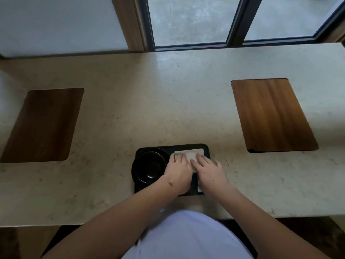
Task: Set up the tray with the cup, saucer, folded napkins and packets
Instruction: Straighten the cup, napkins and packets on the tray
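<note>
A small black tray (206,148) lies near the front edge of the stone counter. On its left half a black cup (149,166) sits on a black saucer (134,174). A white folded napkin (188,153) lies on the tray's right half. My left hand (179,170) and my right hand (207,168) both rest flat on the napkin, fingers spread and pressing down side by side. A white corner (199,189) shows under my right wrist; I cannot tell if it is a napkin or a packet. The hands hide most of the tray's right half.
The beige stone counter (149,109) has a wooden inlay panel at the left (41,126) and another at the right (272,114). A window with dark frames (237,21) and a wall run along the far edge. My white shirt (186,236) fills the bottom.
</note>
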